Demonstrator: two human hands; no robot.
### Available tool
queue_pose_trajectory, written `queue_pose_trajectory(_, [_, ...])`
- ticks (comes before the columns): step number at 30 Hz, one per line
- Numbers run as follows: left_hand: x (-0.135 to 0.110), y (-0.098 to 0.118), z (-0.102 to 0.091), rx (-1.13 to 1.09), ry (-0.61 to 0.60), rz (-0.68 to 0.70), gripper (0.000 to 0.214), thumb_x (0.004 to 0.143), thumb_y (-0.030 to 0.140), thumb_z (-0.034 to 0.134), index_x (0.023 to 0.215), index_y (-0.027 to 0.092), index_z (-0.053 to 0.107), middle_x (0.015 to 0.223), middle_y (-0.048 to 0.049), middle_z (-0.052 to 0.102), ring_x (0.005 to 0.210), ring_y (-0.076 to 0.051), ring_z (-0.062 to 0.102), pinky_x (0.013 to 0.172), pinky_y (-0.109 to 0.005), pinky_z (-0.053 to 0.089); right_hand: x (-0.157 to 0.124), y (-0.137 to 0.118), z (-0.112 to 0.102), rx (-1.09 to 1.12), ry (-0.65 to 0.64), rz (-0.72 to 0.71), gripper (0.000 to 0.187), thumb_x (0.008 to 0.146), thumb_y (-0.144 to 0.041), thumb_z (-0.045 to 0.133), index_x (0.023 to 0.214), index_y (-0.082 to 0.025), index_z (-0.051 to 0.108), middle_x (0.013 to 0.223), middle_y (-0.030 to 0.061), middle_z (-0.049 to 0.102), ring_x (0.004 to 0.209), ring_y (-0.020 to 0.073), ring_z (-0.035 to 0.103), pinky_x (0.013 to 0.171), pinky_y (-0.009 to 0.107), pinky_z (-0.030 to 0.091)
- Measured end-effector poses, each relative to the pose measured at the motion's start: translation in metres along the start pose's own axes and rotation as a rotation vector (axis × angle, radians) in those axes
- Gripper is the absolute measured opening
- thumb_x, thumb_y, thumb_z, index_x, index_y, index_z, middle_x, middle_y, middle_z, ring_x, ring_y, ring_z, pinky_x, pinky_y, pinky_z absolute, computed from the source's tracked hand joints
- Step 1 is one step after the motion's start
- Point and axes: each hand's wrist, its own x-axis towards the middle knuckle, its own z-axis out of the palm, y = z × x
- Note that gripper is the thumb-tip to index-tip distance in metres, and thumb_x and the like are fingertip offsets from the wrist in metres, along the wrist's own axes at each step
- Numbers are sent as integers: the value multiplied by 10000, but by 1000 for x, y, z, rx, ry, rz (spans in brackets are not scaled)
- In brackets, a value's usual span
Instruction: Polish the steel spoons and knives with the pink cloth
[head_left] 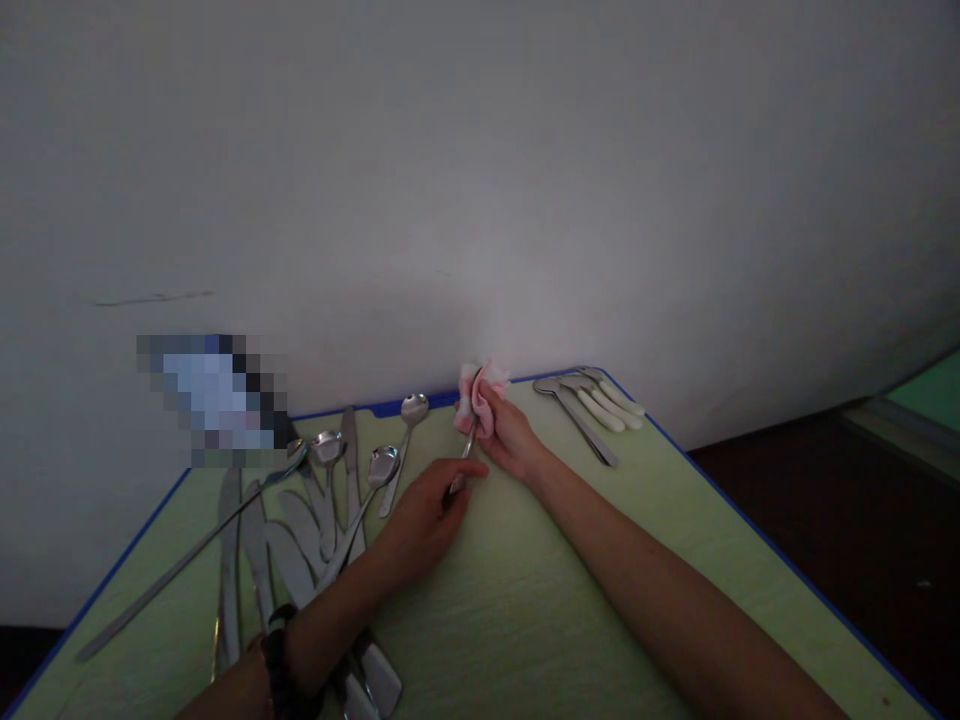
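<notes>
My left hand [439, 500] is closed around the handle of a piece of metal cutlery [469, 442]. Its far end disappears into a crumpled pink-and-white cloth [484, 400], so its kind cannot be told. The fingers of my right hand [510, 437] press that cloth around the cutlery. Just left of my left hand lie shiny spoons [384, 462], one partly behind my forearm. Table knives [289, 555] lie loosely around and under the same forearm. To the right of the cloth rest a plain metal spoon [577, 420] and several pieces with white handles [611, 408].
The pale green table [555, 600] has a blue edge and stands against a grey wall [480, 180]. At the back left a blurred-out device [214, 395] leans on the wall. A long-handled spoon [195, 555] lies diagonally on the left. Dark floor [810, 510] shows at right.
</notes>
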Motion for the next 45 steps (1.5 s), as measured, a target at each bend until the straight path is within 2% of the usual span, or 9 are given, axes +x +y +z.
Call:
queue_pose_trajectory(4, [0,-6,4,180,-3,188,320,822,110,454,1084,189,622,1215,-90,599,1185,-233,473,1035,-428,366,-3,2,0,-65,-38,32,117,791,-267,616,872,-188,645,819,-16,661,633,88,562,509,187,497])
queue_pose_trajectory(8, [-1,-6,5,274,-45,284,320,848,131,453,1117,190,615,1201,-85,620,1224,-230,446,1065,-445,356,-3,1,0,-63,-41,48,122,796,-282,613,872,-190,636,809,-11,669,626,92,571,494,183,491])
queue_pose_trajectory(11, [-1,-8,4,286,-50,297,338,855,125,441,1148,184,600,1232,-84,605,1232,-225,442,1065,-443,363,-1,1,0,-26,-15,40,138,806,-322,606,880,-206,618,868,-13,678,655,96,592,498,194,505])
queue_pose_trajectory(16, [-1,-9,4,275,-64,290,372,845,90,429,1164,183,597,1288,-67,572,1278,-214,400,1086,-423,344,2,1,-1,18,50,-70,146,797,-342,618,881,-223,605,924,-24,673,714,95,597,507,193,513])
queue_pose_trajectory(22, [-1,-7,3,259,-71,276,361,831,102,470,1145,193,624,1258,-56,601,1257,-224,420,1062,-426,372,-3,1,0,-59,-23,-89,133,714,-199,661,842,-190,624,782,-15,664,669,101,576,561,209,522])
queue_pose_trajectory(27, [-1,-6,2,272,-80,315,347,840,131,482,1148,192,631,1266,-53,597,1255,-227,419,1070,-429,359,-6,0,1,-101,-62,-51,220,648,-66,553,824,-183,614,791,5,686,731,124,616,627,230,530])
queue_pose_trajectory(32, [-2,-6,2,287,-88,322,344,859,149,466,1160,196,626,1283,-46,584,1266,-223,408,1076,-428,354,-5,0,0,-114,-92,-40,292,620,-45,515,859,-175,619,777,2,691,691,116,619,636,224,527])
queue_pose_trajectory(40, [-1,-8,2,298,-82,330,338,852,135,471,1151,175,626,1268,-52,595,1251,-221,417,1074,-425,362,-4,4,-1,-92,-63,-31,159,721,-174,651,877,-157,626,715,-1,680,634,101,613,568,189,507])
queue_pose_trajectory(45, [-2,-5,2,300,-91,300,342,852,114,456,1138,180,632,1260,-43,602,1246,-230,419,1073,-440,359,-3,2,2,-34,-31,-28,116,810,-270,604,846,-161,622,670,-10,665,595,99,615,556,190,520])
